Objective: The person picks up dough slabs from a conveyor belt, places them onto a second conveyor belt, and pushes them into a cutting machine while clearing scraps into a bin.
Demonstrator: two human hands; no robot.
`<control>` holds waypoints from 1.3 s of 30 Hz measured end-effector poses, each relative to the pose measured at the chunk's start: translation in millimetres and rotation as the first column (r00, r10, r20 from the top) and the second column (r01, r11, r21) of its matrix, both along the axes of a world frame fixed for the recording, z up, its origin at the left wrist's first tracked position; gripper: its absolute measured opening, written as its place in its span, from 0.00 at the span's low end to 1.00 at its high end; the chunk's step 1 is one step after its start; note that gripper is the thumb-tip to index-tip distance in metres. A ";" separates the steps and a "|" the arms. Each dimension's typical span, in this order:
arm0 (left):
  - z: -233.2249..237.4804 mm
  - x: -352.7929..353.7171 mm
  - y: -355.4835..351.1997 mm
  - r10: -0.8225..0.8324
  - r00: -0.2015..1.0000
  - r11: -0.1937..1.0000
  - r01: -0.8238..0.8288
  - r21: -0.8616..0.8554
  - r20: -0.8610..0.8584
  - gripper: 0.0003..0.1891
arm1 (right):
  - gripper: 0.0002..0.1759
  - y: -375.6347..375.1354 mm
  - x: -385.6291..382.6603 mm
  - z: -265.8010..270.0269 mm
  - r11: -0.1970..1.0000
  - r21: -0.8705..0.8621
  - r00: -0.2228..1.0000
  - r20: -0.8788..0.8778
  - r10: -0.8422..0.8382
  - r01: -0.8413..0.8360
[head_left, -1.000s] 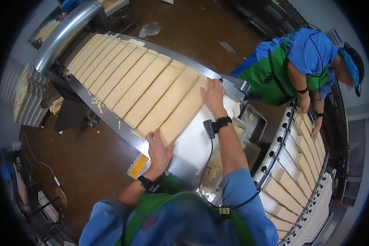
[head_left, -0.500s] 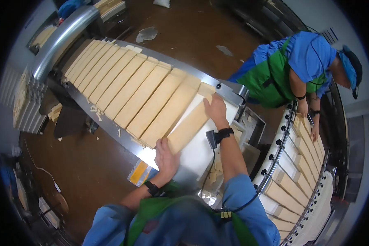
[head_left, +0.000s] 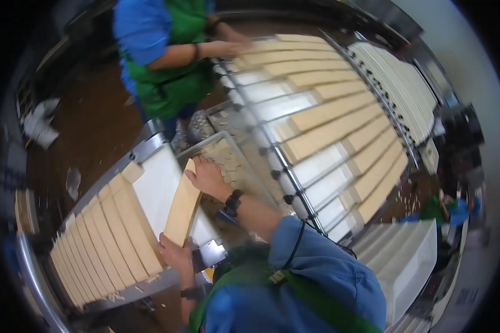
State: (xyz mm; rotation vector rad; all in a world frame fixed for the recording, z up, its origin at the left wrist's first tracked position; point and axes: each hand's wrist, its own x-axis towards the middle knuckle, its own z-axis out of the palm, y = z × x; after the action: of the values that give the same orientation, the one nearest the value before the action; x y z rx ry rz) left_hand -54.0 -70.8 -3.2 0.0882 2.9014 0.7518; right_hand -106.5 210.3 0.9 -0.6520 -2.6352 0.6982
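A long, flat, pale-tan strip that looks like dough point(head_left: 182, 211) is held between my two hands, over the white end of the near conveyor belt point(head_left: 160, 180). My left hand point(head_left: 176, 256) grips its near end, fingers closed around the edge. At the far end my right hand point(head_left: 208, 178) has its thumb on top and its fingers curled round the side. Beside the strip, several similar strips point(head_left: 108, 233) lie in a row along the same belt.
To the right, a second conveyor point(head_left: 330, 161) carries rows of similar strips behind a metal rail point(head_left: 283, 158). Between the conveyors stands a grey bin point(head_left: 230, 136) of scraps. A co-worker point(head_left: 169, 61) reaches over the second conveyor. White stacked trays point(head_left: 403, 261) stand at lower right.
My view has swung right toward the second conveyor. Both hands still hold the strip, now apart from the row, with more bare belt between them.
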 end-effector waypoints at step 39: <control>67.3 136.2 345.3 -0.675 0.736 0.582 0.488 0.650 0.051 0.31 | 0.41 149.4 319.3 38.5 0.905 0.270 0.911 0.162 -0.379 0.328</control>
State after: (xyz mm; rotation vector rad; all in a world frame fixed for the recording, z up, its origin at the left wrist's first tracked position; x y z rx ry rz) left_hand 82.2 274.6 64.2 0.8884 2.0046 1.3511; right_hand 212.9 359.7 39.4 -1.1490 -2.6167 0.2106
